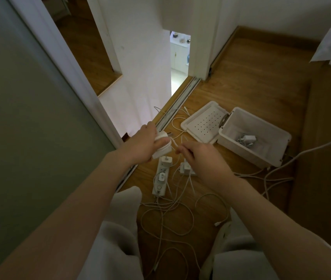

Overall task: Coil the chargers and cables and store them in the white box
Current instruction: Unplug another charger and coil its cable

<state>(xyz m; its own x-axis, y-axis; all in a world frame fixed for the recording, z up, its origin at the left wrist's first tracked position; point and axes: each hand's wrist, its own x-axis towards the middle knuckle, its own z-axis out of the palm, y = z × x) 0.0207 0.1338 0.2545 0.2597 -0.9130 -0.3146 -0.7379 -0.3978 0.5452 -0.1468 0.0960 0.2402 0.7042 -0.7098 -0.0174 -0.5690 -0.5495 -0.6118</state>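
Note:
My left hand (143, 143) grips a white charger block (161, 147) with its prongs pointing right and a few turns of cable around it. My right hand (199, 157) pinches that charger's white cable (173, 145) just to the right of the block. The white box (254, 144) stands open on the floor to the right, with one coiled charger (246, 139) inside. Its perforated lid (203, 123) lies flat beside it. Below my hands a white power strip (160, 177) holds plugged-in chargers, and loose white cables (172, 217) tangle on the floor.
A second plugged-in charger (186, 168) sits partly under my right hand. A thicker white cord (302, 153) runs off to the right past the box. A sliding door track (172, 110) and mirrored door bound the left. My knees in light trousers (120, 229) frame the wooden floor.

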